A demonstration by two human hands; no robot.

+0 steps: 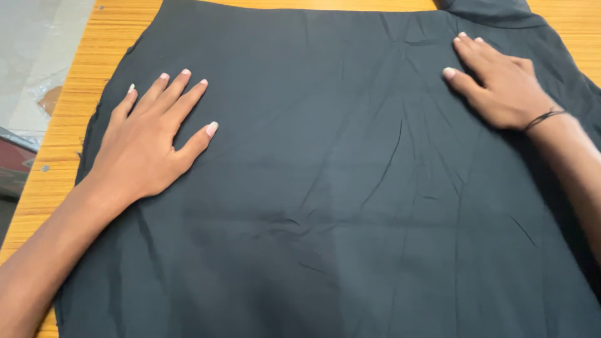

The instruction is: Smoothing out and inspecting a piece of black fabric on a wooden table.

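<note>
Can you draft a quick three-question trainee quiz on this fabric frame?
1. True or false: both hands lie flat, palms down, on the black cloth.
2. Which hand has a thin dark band at its wrist? A) left hand B) right hand C) neither
3. Fill in: the cloth is spread over a ______ table of orange-brown colour.

Key
1. True: fingers spread, nothing gripped.
2. B: the band crosses the right wrist.
3. Wooden: grain shows along the left edge and top corners.
</note>
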